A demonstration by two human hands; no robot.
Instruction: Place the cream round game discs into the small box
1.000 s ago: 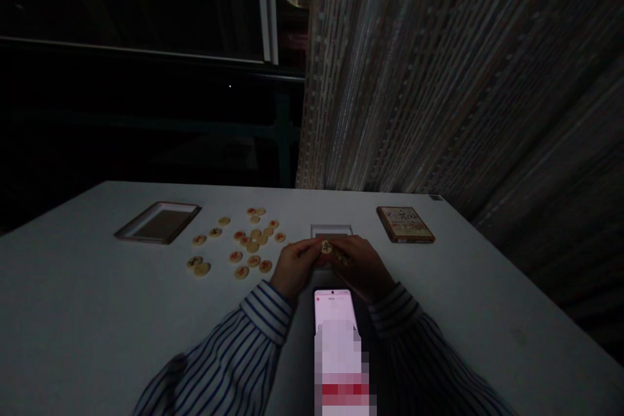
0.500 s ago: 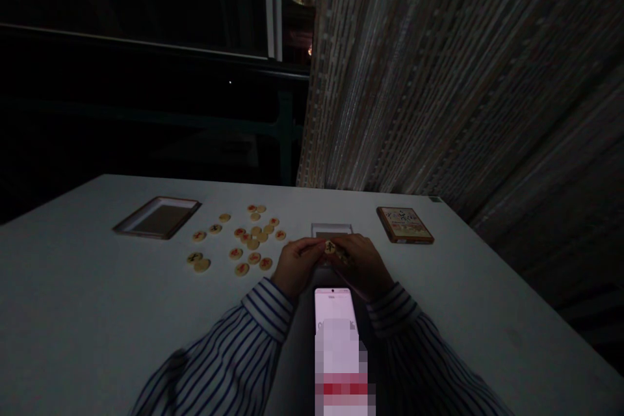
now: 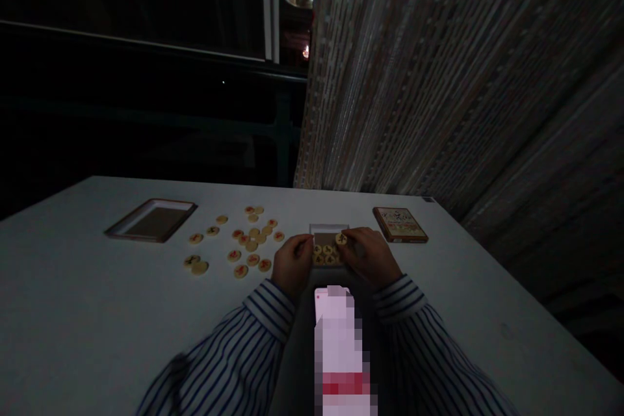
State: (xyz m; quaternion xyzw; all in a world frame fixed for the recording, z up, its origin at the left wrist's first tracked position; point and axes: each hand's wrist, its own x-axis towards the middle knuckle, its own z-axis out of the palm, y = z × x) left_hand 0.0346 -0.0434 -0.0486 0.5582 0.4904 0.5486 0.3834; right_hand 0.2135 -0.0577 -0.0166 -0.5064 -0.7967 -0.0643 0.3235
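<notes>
Over the part-hidden box (image 3: 329, 228), the right hand (image 3: 374, 259) pinches a disc (image 3: 341, 239). The left hand (image 3: 292, 265) curls; its hold I can't tell.

Characters on held disc (image 3: 340, 239), loose discs (image 3: 234, 255), box cover (image 3: 400, 223), none clearly legible

Round pale piece (image 3: 341, 238), black character showing, over open box (image 3: 322, 229)

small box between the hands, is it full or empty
Partly full: round pieces lie in the near part of the small box, and its bare bottom shows beyond them.
</notes>
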